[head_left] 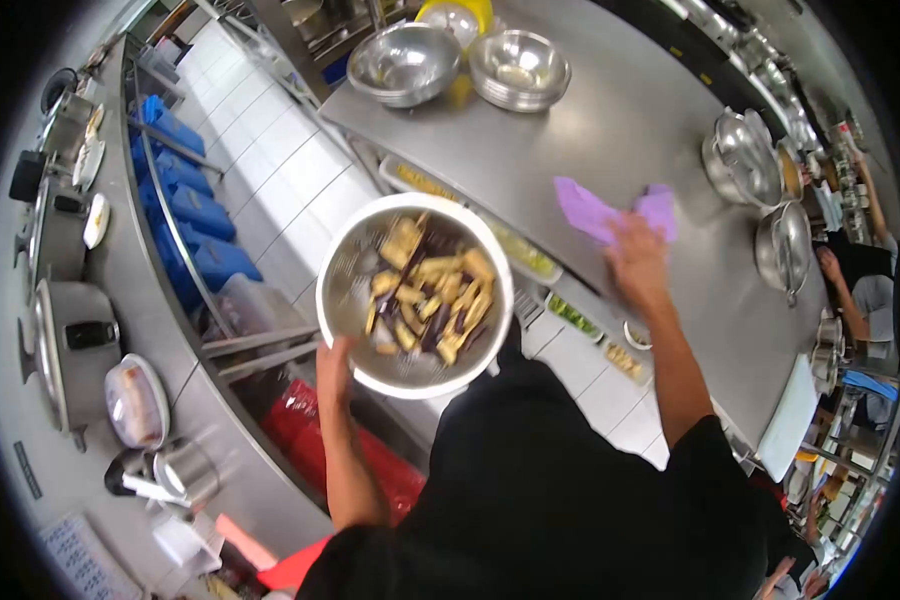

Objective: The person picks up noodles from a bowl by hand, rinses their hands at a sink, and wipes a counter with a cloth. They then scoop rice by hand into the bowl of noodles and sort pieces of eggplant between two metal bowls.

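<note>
My left hand (336, 368) grips the near left rim of a metal colander (344, 290), held over the aisle in front of my body. Inside it lie cut eggplant pieces (432, 315), yellowish with dark purple skin. Over the steel counter on the right, my right hand (636, 250) is closed on a purple cloth (584, 208). Parts of the cloth stick out on both sides of the hand, and its fingers are partly blurred.
Stacked steel bowls (518, 70) stand at the counter's far end. Along its right side are metal strainers (785, 245) and a white cutting board (790, 415). Food trays (573, 316) sit below the counter edge. Blue bins (195, 205) and pots (70, 350) are on the left.
</note>
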Demonstrator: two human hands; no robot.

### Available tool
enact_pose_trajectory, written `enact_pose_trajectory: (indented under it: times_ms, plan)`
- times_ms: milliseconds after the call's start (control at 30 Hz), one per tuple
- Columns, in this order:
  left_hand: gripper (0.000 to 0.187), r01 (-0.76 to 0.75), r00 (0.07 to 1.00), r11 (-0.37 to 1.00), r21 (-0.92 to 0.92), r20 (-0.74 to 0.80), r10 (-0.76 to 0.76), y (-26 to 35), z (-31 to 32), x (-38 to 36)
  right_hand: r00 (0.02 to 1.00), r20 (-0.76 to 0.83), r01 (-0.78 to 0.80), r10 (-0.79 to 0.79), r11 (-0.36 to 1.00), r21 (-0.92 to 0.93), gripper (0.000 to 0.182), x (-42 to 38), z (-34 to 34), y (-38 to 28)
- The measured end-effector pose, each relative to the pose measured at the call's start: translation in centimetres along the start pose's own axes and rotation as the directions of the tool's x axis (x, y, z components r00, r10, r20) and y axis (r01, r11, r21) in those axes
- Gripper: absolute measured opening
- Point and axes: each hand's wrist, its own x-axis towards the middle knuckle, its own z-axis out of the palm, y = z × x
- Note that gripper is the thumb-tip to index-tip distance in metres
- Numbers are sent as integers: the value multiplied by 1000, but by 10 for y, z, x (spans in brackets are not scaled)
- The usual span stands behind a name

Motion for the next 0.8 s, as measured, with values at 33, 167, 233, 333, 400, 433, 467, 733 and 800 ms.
enact_pose_trajectory:
  times_ms: [33,167,233,333,400,433,467,733,800]
  plan:
    - [38,25,996,1000,4,90,-25,23,4,2,999,20,-42,42,999,-15,49,-22,-7,18]
    - [37,-24,973,997,-77,228,42,94,77,4,910,30,-408,413,907,-103,51,-96,6,107]
    - [37,-45,917,997,-61,393,65,115,123,18,812,132,-565,568,823,-61,51,-102,0,138]
    - [38,-45,845,998,-40,532,60,136,199,27,820,-83,-529,566,805,269,49,-84,-40,142]
    - [44,-11,784,1000,-7,620,13,131,234,41,817,-275,-374,507,829,416,48,-56,-80,108]
    - [47,31,763,999,-16,646,-13,128,251,46,820,-323,-314,472,843,437,48,-38,-94,92]
    - [50,76,744,997,-21,666,-43,129,262,50,854,-284,-266,436,834,484,47,-22,-99,80]
    - [52,-294,928,955,45,253,274,137,214,140,976,-186,1,113,853,523,46,107,-48,60]
    - [51,-420,906,907,16,56,419,156,193,160,987,-143,1,78,874,485,45,129,-44,59]
